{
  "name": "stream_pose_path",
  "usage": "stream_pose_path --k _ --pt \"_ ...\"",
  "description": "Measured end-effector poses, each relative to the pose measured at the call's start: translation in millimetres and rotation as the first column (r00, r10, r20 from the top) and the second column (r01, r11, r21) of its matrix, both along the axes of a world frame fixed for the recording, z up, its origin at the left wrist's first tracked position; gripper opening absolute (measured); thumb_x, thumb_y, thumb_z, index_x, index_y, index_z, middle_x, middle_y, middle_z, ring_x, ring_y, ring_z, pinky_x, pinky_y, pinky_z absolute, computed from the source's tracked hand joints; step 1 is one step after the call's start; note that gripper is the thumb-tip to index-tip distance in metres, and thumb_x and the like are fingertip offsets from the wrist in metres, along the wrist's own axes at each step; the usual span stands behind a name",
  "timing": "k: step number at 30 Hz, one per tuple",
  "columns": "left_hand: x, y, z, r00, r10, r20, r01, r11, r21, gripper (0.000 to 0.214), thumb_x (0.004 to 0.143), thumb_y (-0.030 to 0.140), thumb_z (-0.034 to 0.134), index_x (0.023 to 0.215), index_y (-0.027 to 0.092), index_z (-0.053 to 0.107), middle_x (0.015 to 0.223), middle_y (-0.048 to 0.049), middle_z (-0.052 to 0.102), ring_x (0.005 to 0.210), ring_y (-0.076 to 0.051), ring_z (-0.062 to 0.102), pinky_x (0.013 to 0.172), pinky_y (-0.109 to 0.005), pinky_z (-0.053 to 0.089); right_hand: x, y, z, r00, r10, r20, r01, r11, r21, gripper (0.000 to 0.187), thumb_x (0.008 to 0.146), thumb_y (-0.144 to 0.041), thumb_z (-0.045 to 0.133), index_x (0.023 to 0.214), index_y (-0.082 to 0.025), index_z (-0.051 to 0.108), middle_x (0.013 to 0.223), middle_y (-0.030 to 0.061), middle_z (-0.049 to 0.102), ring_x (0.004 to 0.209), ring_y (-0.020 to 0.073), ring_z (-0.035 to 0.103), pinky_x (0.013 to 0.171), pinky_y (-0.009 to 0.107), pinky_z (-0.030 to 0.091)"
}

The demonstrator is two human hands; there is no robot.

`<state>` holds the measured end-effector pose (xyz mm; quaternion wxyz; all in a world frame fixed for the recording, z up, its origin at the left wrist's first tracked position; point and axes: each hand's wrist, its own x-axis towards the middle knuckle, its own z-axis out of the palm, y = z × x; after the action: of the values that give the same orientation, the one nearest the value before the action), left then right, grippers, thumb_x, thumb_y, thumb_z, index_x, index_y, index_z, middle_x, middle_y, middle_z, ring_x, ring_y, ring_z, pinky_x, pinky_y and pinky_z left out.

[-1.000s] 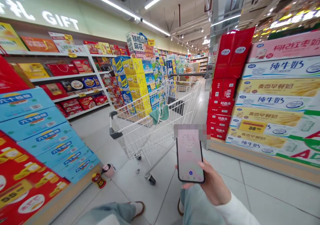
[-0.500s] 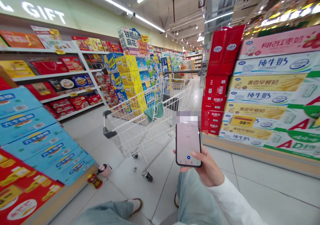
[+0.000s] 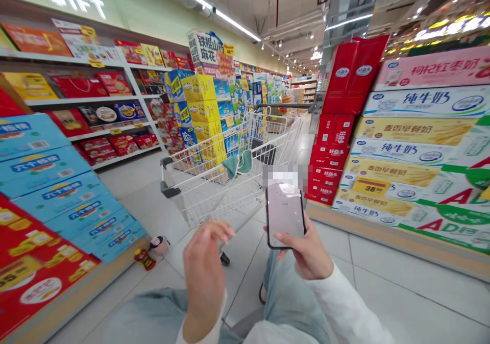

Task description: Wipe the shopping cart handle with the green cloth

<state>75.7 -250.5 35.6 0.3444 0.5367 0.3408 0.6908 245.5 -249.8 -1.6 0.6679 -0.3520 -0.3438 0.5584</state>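
Newly raised into view: left hand (image 3: 204, 267), fingers loosely curled, holding nothing. Right hand (image 3: 311, 254) gripping phone (image 3: 285, 220), thumb across its lower edge, just above the knees. Beyond, shopping cart (image 3: 229, 180), green cloth (image 3: 238, 164) over its rim, between stacked boxes (image 3: 417, 129).

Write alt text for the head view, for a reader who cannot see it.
In a shop aisle, the right hand holds a phone upright, thumb over its screen; the empty left hand is up beside it, fingers bent. Ahead stands a wire cart with a green cloth over its rim, between stacked boxes on both sides.
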Motion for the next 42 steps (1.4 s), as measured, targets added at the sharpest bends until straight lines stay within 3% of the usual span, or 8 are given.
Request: stream_pose_path --k 4,15,22,28,32,36,39,42 --pt "11 7 -10.7 0.994 -0.11 0.028 0.111 0.993 -0.033 0.036 0.087 0.036 0.043 0.056 0.018 0.053 0.065 -0.0025 0.055 0.073 -0.017 0.054 0.071 -0.028 0.043 2 4 -7.8 0.999 -0.035 -0.01 0.035 0.999 -0.025 0.079 0.05 -0.021 0.084 0.12 -0.023 0.047 0.089 0.0068 0.069 0.085 0.03 0.065 0.034 0.022 0.049" --pt "9 13 -21.2 0.983 -0.151 -0.102 0.141 0.985 -0.102 0.03 0.085 0.037 0.047 0.064 0.019 0.056 0.075 -0.0046 0.059 0.083 -0.019 0.054 0.08 -0.029 0.041 -1 -6 -5.6 0.999 0.005 -0.047 -0.005 1.0 0.012 0.071 0.059 -0.026 0.079 0.123 -0.023 0.048 0.102 0.0096 0.066 0.093 0.0315 0.063 0.048 0.034 0.057" --pt "-1 13 -25.9 0.986 -0.116 -0.121 0.105 0.99 -0.096 0.032 0.085 0.038 0.047 0.061 0.019 0.055 0.074 -0.004 0.059 0.079 -0.018 0.054 0.079 -0.029 0.041 4 -4 -9.5 0.994 0.044 -0.098 -0.041 0.999 0.032 0.072 0.06 -0.023 0.074 0.127 -0.025 0.047 0.106 0.0094 0.065 0.094 0.0324 0.062 0.052 0.037 0.056" --pt "-14 14 -39.4 0.98 -0.094 -0.176 0.06 0.98 -0.188 0.033 0.084 0.043 0.049 0.06 0.02 0.056 0.072 -0.0039 0.06 0.078 -0.019 0.056 0.079 -0.029 0.044 12 1 -17.2 0.984 0.063 -0.167 -0.06 0.998 0.021 0.082 0.062 -0.021 0.063 0.139 -0.027 0.034 0.109 0.0086 0.065 0.1 0.034 0.061 0.055 0.04 0.057" --pt "9 41 -30.7 0.95 -0.24 -0.202 0.17 0.935 -0.312 0.037 0.083 0.049 0.05 0.094 0.018 0.066 0.095 -0.0078 0.067 0.089 -0.02 0.06 0.088 -0.033 0.044 15 8 -24.8 0.984 0.097 -0.147 -0.097 0.995 0.007 0.082 0.064 -0.022 0.062 0.14 -0.026 0.032 0.108 0.009 0.065 0.096 0.0339 0.062 0.05 0.038 0.056" --pt "50 83 -27.3 0.887 -0.462 0.011 0.431 0.817 -0.384 0.051 0.082 0.053 0.051 0.117 0.016 0.058 0.116 -0.0136 0.062 0.098 -0.022 0.061 0.086 -0.036 0.048 20 27 -34.9 0.993 0.104 -0.063 -0.104 0.995 0.006 0.082 0.066 -0.027 0.065 0.139 -0.028 0.029 0.115 0.0093 0.061 0.095 0.0316 0.061 0.047 0.035 0.056" --pt "78 112 -43.1 0.872 -0.486 0.057 0.459 0.771 -0.441 0.048 0.078 0.048 0.059 0.112 0.015 0.058 0.112 -0.0135 0.064 0.094 -0.022 0.062 0.078 -0.033 0.05 32 50 -49.6 0.996 0.032 0.077 -0.028 0.998 -0.051 0.092 0.064 -0.032 0.07 0.141 -0.031 0.019 0.125 0.0093 0.053 0.094 0.0286 0.061 0.043 0.031 0.054" --pt "104 135 -73.3 0.884 -0.461 0.073 0.437 0.761 -0.479 0.045 0.073 0.043 0.065 0.107 0.014 0.059 0.109 -0.0124 0.065 0.092 -0.021 0.063 0.074 -0.031 0.051 54 76 -76.8 0.949 -0.037 0.314 0.074 0.991 -0.108 0.102 0.062 -0.038 0.072 0.142 -0.028 0.009 0.128 0.0132 0.047 0.093 0.0276 0.061 0.047 0.034 0.055"
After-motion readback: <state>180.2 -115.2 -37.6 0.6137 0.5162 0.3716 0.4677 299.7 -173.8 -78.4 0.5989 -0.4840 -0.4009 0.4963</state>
